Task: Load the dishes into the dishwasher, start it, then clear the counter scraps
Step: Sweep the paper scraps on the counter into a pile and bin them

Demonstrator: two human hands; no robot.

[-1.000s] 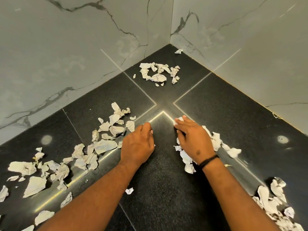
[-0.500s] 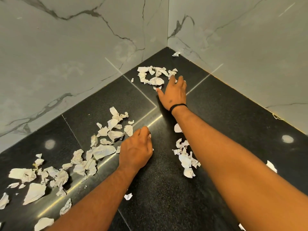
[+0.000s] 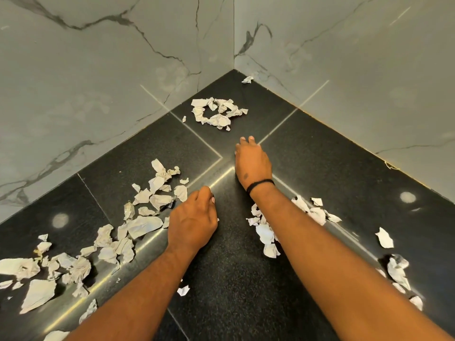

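I see my left hand (image 3: 192,225) resting on the black speckled stone bench (image 3: 320,168), grip curled and holding nothing. My right hand (image 3: 251,163) lies flat, grip wide. Crumpled white paper scraps (image 3: 216,113) sit just past it, with more beside both hands, pointing every way.

Kitchen: black counter (image 3: 320,168), marble walls (image 3: 98,70)

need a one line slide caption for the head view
Both hands, left hand and right hand, rest on a black corner counter strewn with torn paper scraps.
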